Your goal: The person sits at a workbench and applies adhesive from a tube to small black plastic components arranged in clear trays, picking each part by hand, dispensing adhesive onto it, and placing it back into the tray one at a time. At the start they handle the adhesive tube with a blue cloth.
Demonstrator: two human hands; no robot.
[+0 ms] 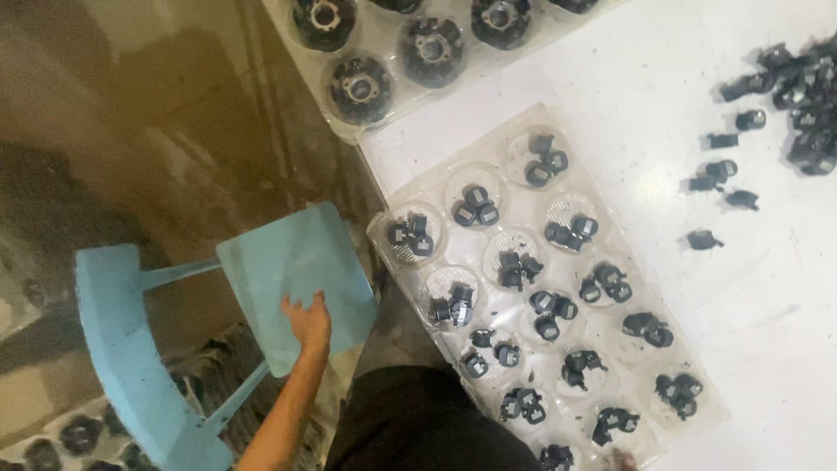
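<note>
My left hand (308,321) lies flat, fingers spread, on the seat of the light blue chair (292,279), gripping nothing. The chair stands on the floor just left of the white desk (767,288). On the desk's edge I see a clear plastic tray (545,288) with small black parts grouped in its round cups. My right hand is out of view.
</note>
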